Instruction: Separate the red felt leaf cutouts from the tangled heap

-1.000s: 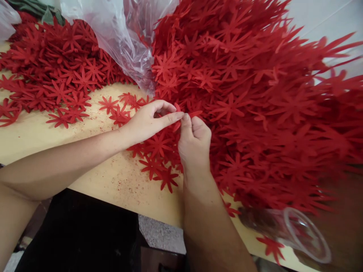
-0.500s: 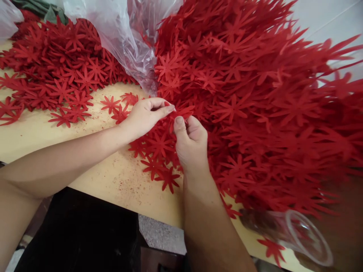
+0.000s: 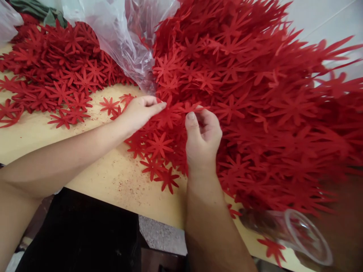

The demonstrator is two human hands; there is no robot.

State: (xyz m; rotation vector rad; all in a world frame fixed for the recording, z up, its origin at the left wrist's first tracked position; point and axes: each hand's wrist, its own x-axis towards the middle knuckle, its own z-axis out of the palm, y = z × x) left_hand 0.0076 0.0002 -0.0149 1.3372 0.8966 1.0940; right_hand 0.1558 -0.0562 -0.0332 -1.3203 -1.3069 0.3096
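Just left of the large red pile, my left hand (image 3: pixel 141 109) is closed in a pinch. A bit of red shows between its thumb and forefinger, seemingly part of a red flower cutout. My right hand (image 3: pixel 204 134) is curled, thumb up, over the near side of the pile. At its fingertips is a red flower cutout (image 3: pixel 195 107) with narrow petals; part of it blends into the pile behind. Many similar cutouts make up the large pile (image 3: pixel 255 105). Beneath my hands, a single red flower (image 3: pixel 167 180) lies on the tan table (image 3: pixel 133 189).
A second red flower heap (image 3: pixel 56 71) lies at the left. Clear plastic bags (image 3: pixel 124 41) stand between the heaps. At the lower right, a clear plastic cup (image 3: pixel 303 238) lies on its side. Green fabric-like leaves (image 3: pixel 48 15) are at the top left.
My hands have moved apart. The right hand shifted right with its fingers more loosely curled, and the left moved slightly left, still pinching.
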